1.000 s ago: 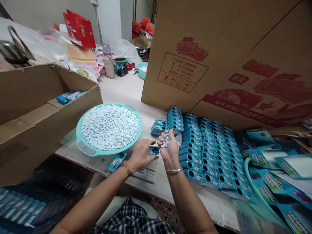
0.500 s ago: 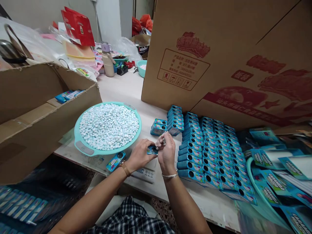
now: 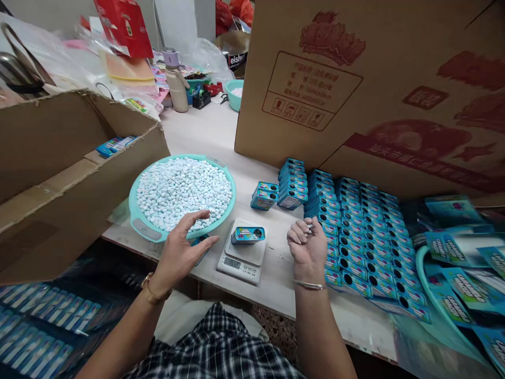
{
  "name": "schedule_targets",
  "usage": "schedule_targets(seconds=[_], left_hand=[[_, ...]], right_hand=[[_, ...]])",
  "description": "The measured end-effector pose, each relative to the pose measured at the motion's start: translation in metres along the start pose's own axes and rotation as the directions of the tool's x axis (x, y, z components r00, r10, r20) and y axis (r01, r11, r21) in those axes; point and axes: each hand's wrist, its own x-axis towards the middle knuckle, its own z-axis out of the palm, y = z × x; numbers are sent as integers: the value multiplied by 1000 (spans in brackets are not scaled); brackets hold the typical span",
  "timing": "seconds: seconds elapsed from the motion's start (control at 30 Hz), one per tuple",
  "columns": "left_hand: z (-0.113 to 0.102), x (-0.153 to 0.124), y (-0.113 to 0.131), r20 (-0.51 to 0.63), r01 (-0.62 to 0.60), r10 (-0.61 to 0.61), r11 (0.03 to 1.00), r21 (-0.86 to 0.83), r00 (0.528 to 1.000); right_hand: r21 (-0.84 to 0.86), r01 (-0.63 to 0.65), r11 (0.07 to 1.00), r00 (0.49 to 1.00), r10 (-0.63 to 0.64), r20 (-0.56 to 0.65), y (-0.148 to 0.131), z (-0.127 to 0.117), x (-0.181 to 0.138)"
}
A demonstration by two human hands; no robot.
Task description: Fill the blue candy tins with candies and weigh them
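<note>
A small blue candy box [image 3: 248,235] lies on the pan of a white digital scale [image 3: 240,260], whose display is lit. To the left of the scale, my left hand [image 3: 183,250] has its thumb and fingers apart and holds nothing. Beneath it, another blue box [image 3: 200,241] is partly hidden. My right hand [image 3: 310,245] is turned palm up to the right of the scale, its fingers curled over a few pale candies. A turquoise basin [image 3: 133,202] full of white and pale blue candies [image 3: 181,192] stands beyond my left hand.
Rows of blue boxes [image 3: 355,237] stand to the right, with two boxes [image 3: 264,196] apart behind the scale. A large carton [image 3: 300,142] stands behind them. An open cardboard box [image 3: 130,163] is at left, a tub of flat packs [image 3: 424,268] at far right.
My left hand has let go of the blue box, now on the scale, and moved left, opening. My right hand has moved right, away from the box, with candies in its closed fingers.
</note>
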Motion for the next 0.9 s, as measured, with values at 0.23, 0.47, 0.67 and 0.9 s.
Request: schedule_targets(seconds=[0.23,0.47,0.67,0.9], left_hand=[[9,-7,-8,25,20,-19,999,-38,999],[29,-7,-2,144,-59,61,998,-18,988],[64,0,-6,250,-212,173,968,136,953],[95,7,-22,274,-94,38,976,194,961]], right_hand=[[73,-67,995,994,72,-77,9,-14,0],[35,-18,999,975,25,-220,16,-8,3],[35,-16,999,975,23,-219,23,-6,6],[72,5,997,958,16,-287,38,-21,10]])
